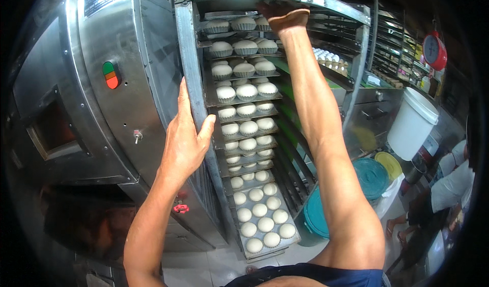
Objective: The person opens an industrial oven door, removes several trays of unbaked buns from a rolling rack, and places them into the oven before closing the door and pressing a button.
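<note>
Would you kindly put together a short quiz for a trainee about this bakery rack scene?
1. True or false: the left hand grips the front upright post of the metal tray rack.
2. Where does the right hand rest? A) on the white bucket B) up at the rack's top frame C) on the red hanging scale
3. Fill in: the trays hold rows of pale round ______.

Key
1. True: fingers and thumb wrap the post.
2. B: the arm reaches up to the top frame, fingers curled over it.
3. Dough pieces, unbaked by their look; those on the upper trays sit in fluted cups.
</note>
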A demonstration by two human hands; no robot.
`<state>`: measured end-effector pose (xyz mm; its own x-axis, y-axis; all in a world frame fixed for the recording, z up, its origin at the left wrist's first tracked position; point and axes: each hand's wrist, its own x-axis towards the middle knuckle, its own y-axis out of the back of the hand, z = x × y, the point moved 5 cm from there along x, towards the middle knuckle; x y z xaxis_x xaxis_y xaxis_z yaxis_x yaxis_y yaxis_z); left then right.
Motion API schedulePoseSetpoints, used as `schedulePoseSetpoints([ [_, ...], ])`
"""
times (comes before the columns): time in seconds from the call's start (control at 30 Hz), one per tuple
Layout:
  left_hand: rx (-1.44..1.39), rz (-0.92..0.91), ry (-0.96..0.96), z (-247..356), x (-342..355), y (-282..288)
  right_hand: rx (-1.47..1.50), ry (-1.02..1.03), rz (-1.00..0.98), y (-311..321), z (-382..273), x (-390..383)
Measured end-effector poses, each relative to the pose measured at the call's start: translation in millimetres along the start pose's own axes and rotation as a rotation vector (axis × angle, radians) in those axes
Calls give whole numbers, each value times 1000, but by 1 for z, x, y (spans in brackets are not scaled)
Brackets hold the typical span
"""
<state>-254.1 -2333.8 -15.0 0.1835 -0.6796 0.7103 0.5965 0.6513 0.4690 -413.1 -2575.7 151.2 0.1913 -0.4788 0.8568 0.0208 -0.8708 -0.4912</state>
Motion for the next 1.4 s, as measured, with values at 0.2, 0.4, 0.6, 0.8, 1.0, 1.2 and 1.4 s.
schedulePoseSetpoints([
  [0.2,60,28,-56,-3,2,-4,-210,54,102,0,-16,-19],
  [0.4,23,31,-98,0,3,-1,-257,51,138,-15,-25,-29],
  [0.6,104,212,-223,-1,-5,10,-658,22,406,-14,-46,-98],
  [0.8,-347,189,-169,42,-9,47,-938,66,527,-63,-149,-111],
  [1.0,-680,58,-183,97,43,47,-785,-122,612,-38,-201,-48],
  [1.2,-838,-24,17,128,78,43,-668,-129,478,-51,-190,-51],
  [1.4,-1111,-38,42,173,91,44,-554,-142,385,-95,-203,-85],
])
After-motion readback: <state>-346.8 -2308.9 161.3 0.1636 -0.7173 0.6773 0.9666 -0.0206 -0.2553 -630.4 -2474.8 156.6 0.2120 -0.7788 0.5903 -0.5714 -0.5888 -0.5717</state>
